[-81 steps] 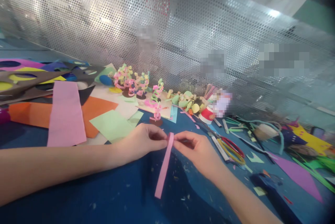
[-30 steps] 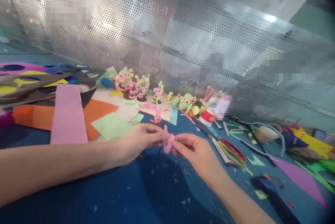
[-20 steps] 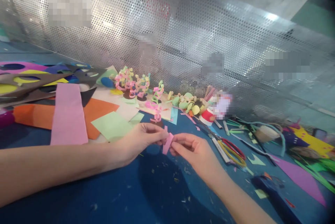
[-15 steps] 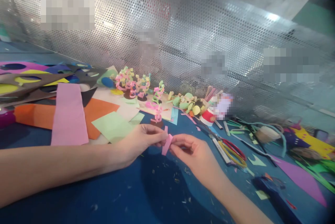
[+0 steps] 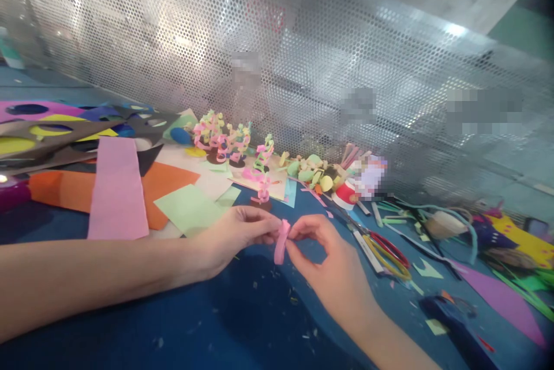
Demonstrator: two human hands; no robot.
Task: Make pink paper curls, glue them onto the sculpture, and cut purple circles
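Note:
Between both hands, above the blue table (image 5: 194,312), is a narrow pink paper strip (image 5: 280,250) bent into a loop that hangs down. My left hand (image 5: 242,231) pinches its upper end between thumb and fingers. From the other side, my right hand (image 5: 322,249) grips the strip's edge with thumb and forefinger, the other fingers curled. Just beyond the fingertips stands a small curled pink paper piece (image 5: 263,191) on a dark round base. Further back are several similar pink and green curled-paper figures (image 5: 210,133).
Scissors with red and yellow handles (image 5: 387,254) lie right of my hands. Pink (image 5: 119,191), orange (image 5: 173,179) and light green paper sheets (image 5: 190,208) lie left. A perforated metal screen (image 5: 294,70) rises behind. A red-and-white cup (image 5: 345,194) stands near it. Paper scraps dot the table.
The pink strip's ends have come together, so it now hangs as a loop rather than spreading in two bands. My right hand has shifted slightly, its fingers more arched.

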